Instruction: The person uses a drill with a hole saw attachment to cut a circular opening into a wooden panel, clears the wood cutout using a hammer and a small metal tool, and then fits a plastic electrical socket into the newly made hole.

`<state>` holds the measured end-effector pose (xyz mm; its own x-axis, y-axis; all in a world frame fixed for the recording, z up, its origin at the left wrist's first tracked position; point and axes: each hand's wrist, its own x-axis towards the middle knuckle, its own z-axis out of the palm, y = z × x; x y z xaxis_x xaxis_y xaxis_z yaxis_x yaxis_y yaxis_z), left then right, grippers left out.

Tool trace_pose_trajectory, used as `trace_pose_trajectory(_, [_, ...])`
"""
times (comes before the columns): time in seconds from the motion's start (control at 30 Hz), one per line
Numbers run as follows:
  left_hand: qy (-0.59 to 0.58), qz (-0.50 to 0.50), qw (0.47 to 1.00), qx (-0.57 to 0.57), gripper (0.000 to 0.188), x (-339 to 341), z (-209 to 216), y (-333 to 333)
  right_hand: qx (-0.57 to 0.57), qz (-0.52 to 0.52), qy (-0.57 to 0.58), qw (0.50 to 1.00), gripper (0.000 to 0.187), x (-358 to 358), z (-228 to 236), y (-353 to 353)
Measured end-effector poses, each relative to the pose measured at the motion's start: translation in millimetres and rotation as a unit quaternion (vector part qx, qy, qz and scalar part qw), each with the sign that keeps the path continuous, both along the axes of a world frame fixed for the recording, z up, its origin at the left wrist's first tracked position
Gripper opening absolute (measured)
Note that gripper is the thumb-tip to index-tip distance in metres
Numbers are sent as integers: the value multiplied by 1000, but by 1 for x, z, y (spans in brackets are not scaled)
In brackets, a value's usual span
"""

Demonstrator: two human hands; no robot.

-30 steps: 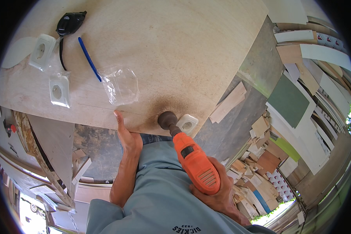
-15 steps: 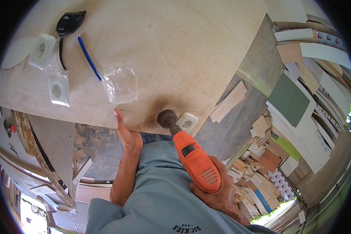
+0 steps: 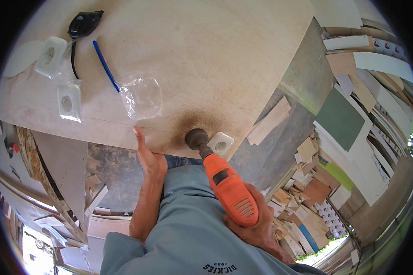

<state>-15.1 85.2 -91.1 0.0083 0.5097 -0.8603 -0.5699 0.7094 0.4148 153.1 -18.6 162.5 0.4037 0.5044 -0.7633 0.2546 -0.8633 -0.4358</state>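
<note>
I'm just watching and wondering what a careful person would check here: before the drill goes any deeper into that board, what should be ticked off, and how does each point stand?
1. Board steadied: ok, the left hand presses its near edge.
2. Drill gripped: ok, the right hand wraps the orange body.
3. Cutter seated on the board: ok, it sits in a ring of brown dust near the edge.
4. Left hand apart from the cutter: ok, a gap shows between them.
5. White socket clear of the cutter: not ok, it lies right beside it.
6. Support under the board's edge: cannot tell, hidden.
</note>
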Motion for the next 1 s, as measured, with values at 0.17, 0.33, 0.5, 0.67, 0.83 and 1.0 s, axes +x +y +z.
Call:
trace_pose_trajectory(0.17, [2, 0, 1000, 5, 80, 1, 1, 0, -2, 29, -12, 1000, 85, 0, 5, 7])
trace_pose_trajectory(0.33, [14, 2, 1000, 2, 82, -3, -3, -2, -13, 63, -19, 998, 85, -2, 8, 12])
trace_pose_trajectory(0.5, [17, -12, 1000, 7, 77, 1, 1, -1, -2, 67, -30, 997, 84, -3, 6, 10])
trace_pose_trajectory(0.67, [12, 5, 1000, 8, 80, 0, 1, -1, -13, 70, -27, 997, 84, -4, 6, 11])
trace_pose_trajectory(0.83, [11, 3, 1000, 9, 80, 0, 1, -1, -21, 67, -23, 997, 85, -5, 7, 11])
trace_pose_trajectory(1.0, [11, 1, 1000, 5, 80, 2, 3, 0, -11, 62, -25, 998, 85, -5, 5, 9])
